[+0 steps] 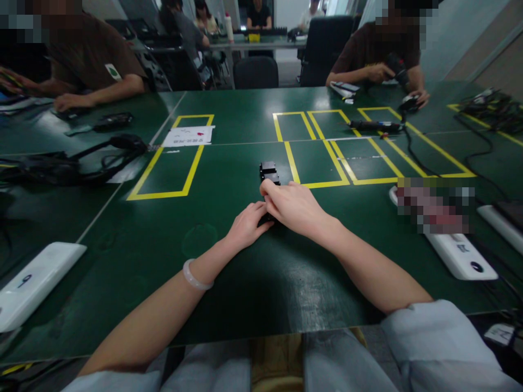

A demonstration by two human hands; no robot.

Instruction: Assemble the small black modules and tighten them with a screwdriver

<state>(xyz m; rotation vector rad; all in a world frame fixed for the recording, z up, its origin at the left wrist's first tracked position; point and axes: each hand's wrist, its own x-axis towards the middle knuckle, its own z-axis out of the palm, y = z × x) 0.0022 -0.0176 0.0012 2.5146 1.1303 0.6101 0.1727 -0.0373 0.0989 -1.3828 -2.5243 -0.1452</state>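
A small black blocky part (268, 170) lies on the green table in front of me, its far end showing beyond my fingers. My right hand (296, 206) is closed over its near portion, fingers curled and covering most of it. Against its near left side is my left hand (248, 222), with the thumb and fingers closed about the near end. A pale bracelet (196, 276) circles my left wrist. What exactly the part is cannot be made out, since both hands hide much of it.
Yellow tape rectangles (322, 185) mark the green table (229, 261). A paper sheet (188, 136) lies beyond at left, near black straps (81, 160). White devices flank me, one at left (36, 283), another at right (461, 256). A black tool (376, 126) and cables lie far right; people sit opposite.
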